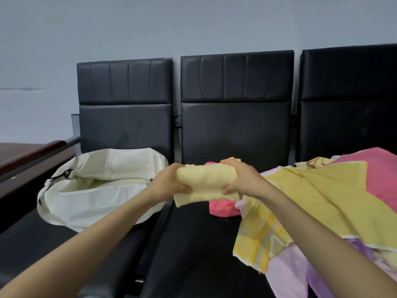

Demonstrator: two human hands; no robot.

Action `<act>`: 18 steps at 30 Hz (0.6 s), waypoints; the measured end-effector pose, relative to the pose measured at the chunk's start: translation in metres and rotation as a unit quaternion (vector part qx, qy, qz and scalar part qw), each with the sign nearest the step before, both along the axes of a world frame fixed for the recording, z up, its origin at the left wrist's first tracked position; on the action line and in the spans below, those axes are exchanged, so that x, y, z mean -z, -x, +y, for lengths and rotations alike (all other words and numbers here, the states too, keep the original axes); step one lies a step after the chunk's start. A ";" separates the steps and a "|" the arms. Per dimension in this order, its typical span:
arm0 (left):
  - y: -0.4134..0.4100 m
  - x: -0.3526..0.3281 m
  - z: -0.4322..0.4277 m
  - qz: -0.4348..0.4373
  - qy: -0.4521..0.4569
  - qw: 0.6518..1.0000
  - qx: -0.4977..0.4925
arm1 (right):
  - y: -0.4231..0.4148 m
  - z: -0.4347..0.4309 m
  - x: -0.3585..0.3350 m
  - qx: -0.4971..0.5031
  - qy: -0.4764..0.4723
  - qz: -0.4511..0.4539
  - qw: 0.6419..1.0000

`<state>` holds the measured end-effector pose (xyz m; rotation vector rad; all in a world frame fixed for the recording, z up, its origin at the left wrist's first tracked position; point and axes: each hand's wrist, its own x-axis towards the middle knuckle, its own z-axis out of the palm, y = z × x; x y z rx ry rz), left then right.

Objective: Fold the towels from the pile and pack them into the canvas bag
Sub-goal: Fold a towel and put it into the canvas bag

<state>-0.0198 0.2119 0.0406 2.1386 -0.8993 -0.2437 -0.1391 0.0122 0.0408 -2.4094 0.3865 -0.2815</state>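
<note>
Fingers round folded yellow towel

Your left hand and right hand cover both ends of the rolled yellow towel, which hides most of the pink towel behind it. The towel pile runs off the frame's right edge. The canvas bag perhaps holds a pale fold, but its inside is unclear.

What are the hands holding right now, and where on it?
Both hands hold a rolled pale yellow towel: the left hand grips its left end, the right hand its right end, above the black seat.
</note>
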 end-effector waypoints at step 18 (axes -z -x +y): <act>-0.120 -0.010 0.136 0.081 0.125 0.989 -0.014 | -0.135 0.095 -0.016 -0.035 -0.033 -0.025 0.999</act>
